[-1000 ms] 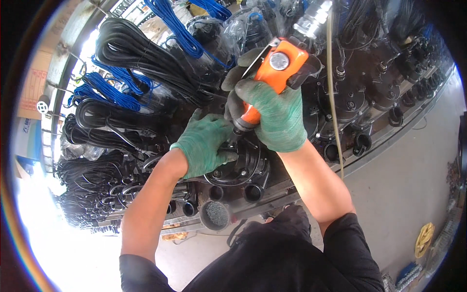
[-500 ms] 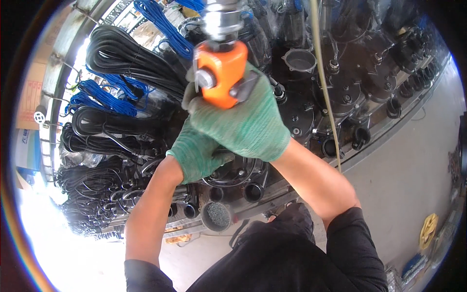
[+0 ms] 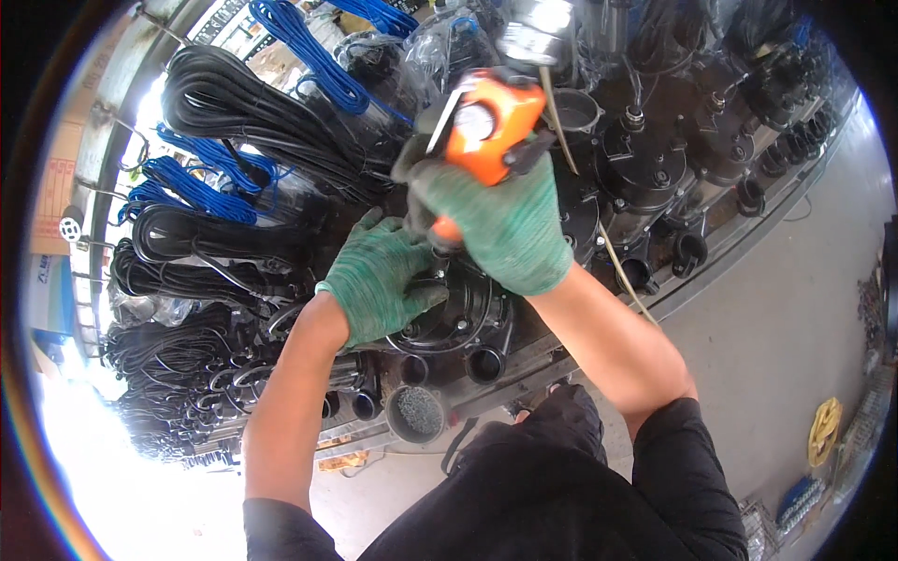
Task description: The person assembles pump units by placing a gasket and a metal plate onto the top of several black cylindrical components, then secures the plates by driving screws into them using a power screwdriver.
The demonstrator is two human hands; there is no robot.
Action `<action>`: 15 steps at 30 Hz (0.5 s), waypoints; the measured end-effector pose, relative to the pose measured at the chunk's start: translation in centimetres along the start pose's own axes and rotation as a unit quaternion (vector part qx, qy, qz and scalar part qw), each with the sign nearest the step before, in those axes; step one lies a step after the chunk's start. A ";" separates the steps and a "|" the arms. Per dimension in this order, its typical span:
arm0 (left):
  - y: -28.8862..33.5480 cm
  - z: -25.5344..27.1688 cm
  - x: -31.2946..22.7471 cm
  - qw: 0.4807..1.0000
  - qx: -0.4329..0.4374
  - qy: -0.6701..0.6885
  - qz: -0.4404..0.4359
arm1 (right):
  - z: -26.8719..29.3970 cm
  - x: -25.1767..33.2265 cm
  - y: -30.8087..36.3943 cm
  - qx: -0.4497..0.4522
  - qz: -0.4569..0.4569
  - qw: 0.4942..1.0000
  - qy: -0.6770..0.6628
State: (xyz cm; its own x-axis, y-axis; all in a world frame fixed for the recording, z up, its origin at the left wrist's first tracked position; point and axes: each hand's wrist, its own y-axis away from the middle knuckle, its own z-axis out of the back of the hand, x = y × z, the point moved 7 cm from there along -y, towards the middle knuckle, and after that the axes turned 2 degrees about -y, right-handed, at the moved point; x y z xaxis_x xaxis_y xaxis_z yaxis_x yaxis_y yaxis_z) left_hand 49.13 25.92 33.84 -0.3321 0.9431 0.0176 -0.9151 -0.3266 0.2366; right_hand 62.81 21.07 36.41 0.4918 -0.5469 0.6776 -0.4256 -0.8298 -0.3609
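My right hand [image 3: 510, 220], in a green glove with grey fingertips, is wrapped round an orange power driver [image 3: 491, 126] with a silver upper end [image 3: 535, 37]. It holds the driver tilted above the black round pump [image 3: 458, 313]; the tool's lower tip is hidden behind the glove. My left hand [image 3: 374, 280], gloved alike, lies over the left side of that pump. Its fingers are stretched out and its thumb is spread apart, near a bolt on the lid. Part of the pump is hidden under both hands.
Coiled black cables [image 3: 243, 112] and blue cords [image 3: 313, 56] lie at left. More black pumps [image 3: 641, 154] stand at right. A grey cup of small screws [image 3: 416, 414] sits at the bench's front edge [image 3: 524, 374]. A pale yellow hose [image 3: 613, 252] hangs beside my right arm.
The orange driver has swung to the right and leans over more, with my right hand still round it. My left hand has drawn apart from the right, its fingers now spread.
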 end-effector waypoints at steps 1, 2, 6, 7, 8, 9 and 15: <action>0.0 0.3 -0.2 1.000 0.001 0.006 0.000 | 1.2 -0.1 0.3 -0.029 -0.026 0.999 0.009; -0.1 0.5 -0.3 1.000 0.002 0.013 0.000 | 1.8 0.1 0.4 -0.045 -0.030 0.998 -0.013; -0.5 0.7 -0.6 1.000 -0.007 -0.001 -0.007 | 3.9 -0.5 1.0 -0.120 0.015 0.988 -0.095; -0.5 0.7 -0.6 1.000 -0.006 -0.006 -0.009 | 4.3 -0.6 1.0 -0.128 0.022 0.985 -0.109; -0.5 0.8 -0.6 1.000 -0.005 -0.001 -0.010 | 4.7 -0.7 1.0 -0.137 0.030 0.982 -0.123; -0.6 0.9 -0.6 1.000 -0.005 0.003 -0.011 | 5.1 -0.7 1.1 -0.146 0.037 0.979 -0.137; -0.4 0.8 -0.6 0.999 -0.022 0.015 -0.021 | 5.7 -0.2 1.8 -0.171 0.032 0.974 -0.148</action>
State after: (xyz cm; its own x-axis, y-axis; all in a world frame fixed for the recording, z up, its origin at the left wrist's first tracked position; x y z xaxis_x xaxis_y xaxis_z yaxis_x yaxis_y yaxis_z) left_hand 49.89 25.54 34.55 -0.2993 0.9539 -0.0201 -0.9371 -0.2899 0.1942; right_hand 66.28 19.11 31.96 0.6325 -0.6457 0.4278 -0.6652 -0.7358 -0.1270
